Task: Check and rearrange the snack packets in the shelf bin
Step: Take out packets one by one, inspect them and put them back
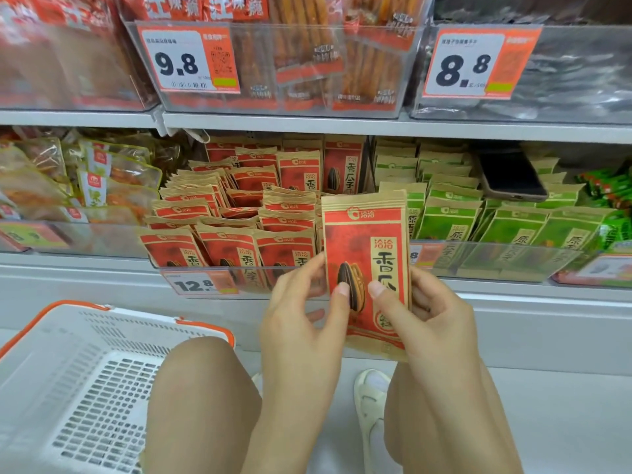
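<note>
Both hands (301, 313) (434, 309) hold a red packet (366, 244) upright.

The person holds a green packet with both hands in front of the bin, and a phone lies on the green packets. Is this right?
Not quite: the head view shows the held packet is red, not green. Both hands, left and right, hold it before the bin, and the phone lies on the green packets.

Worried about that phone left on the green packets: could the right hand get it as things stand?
Probably not yet: the right hand holds the red packet with the left hand; the phone lies uncovered.
</note>
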The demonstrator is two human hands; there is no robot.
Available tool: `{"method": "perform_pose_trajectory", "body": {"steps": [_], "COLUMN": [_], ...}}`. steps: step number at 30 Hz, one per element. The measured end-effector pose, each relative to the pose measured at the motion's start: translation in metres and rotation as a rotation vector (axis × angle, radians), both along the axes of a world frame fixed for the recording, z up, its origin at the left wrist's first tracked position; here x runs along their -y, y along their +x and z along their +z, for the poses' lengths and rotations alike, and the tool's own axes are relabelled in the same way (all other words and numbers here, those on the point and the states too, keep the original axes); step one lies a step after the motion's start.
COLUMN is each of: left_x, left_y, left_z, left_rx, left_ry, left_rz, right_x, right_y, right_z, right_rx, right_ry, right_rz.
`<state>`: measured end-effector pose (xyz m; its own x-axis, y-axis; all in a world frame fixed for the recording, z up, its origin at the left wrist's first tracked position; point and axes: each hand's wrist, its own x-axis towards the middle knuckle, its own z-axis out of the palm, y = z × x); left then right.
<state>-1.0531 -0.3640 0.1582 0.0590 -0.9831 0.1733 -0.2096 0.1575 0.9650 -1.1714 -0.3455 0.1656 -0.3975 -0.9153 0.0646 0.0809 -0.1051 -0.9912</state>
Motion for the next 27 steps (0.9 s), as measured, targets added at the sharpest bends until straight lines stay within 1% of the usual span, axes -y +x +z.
{"method": "perform_pose_trajectory", "body": {"steps": [2,4,6,8,11,13,16,21,27], "left_x": [-0.003,-0.004,-0.005,-0.006,-0.005,-0.004,-0.004,-0.005,-0.005], "left_y": [-0.005,-0.006,-0.006,-0.005,-0.002,0.002,0.007,0.010,0.012], "left_z": [0.001,0.000,-0.002,-0.002,-0.002,-0.002,-0.002,-0.004,-0.007], "left_rx": [-0.114,-0.141,-0.123,-0.162,-0.258,-0.300,-0.318,-0.346,-0.379], "left_ry": [0.071,0.122,0.140,0.177,0.208,0.227,0.245,0.253,0.251], "left_rz": [-0.104,-0.195,-0.288,-0.354,-0.400,-0.430,-0.468,-0.481,-0.483], "right_x": [-0.001,-0.004,-0.005,-0.006,-0.005,-0.001,0.008,0.022,0.024], "right_y": [0.004,0.007,0.007,0.005,0.003,0.001,-0.001,-0.004,-0.003], "right_z": [-0.004,-0.004,-0.001,0.003,0.008,0.015,0.030,0.048,0.048], "right_rx": [0.059,0.112,0.072,0.035,-0.051,-0.074,-0.085,-0.203,-0.178], "right_ry": [0.000,0.004,0.020,0.023,0.010,-0.009,-0.054,-0.096,-0.112], "right_rz": [0.013,0.043,0.063,0.076,0.083,0.069,0.026,-0.042,-0.025]}}
